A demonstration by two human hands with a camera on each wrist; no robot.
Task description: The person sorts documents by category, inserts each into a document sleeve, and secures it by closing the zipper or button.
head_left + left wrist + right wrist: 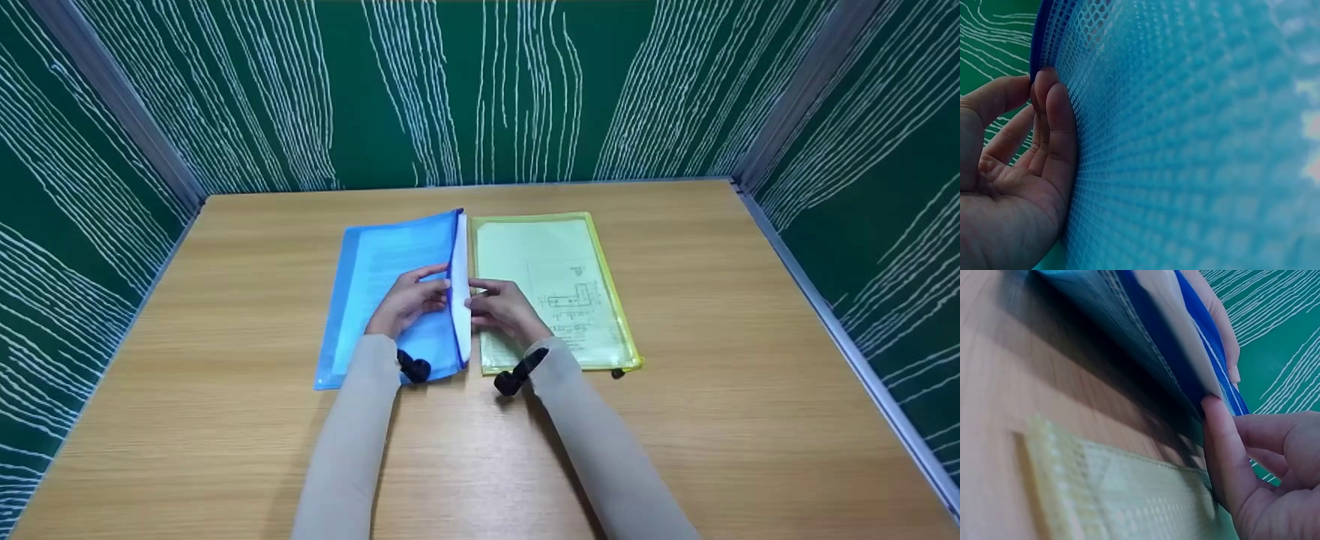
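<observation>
A blue mesh zip pouch point(397, 300) lies on the table, its zip side raised and open toward the right. White paper point(462, 255) shows in the opening, and in the right wrist view the paper point(1176, 323) stands between two dark blue edges. The left hand point(412, 300) pinches the pouch's upper edge; its curled fingers lie against the mesh in the left wrist view. At the opening, the right hand point(506, 307) pinches the paper's edge between thumb and fingers; the exact grip is partly hidden. Under the right hand lies a yellow mesh zip pouch point(510, 244).
Inside the yellow pouch is a sheet with printed drawings point(574, 300). A small black tab point(617, 373) sits at its lower right corner. Green panels with white lines point(525, 90) border the wooden table point(712, 300) behind and at both sides.
</observation>
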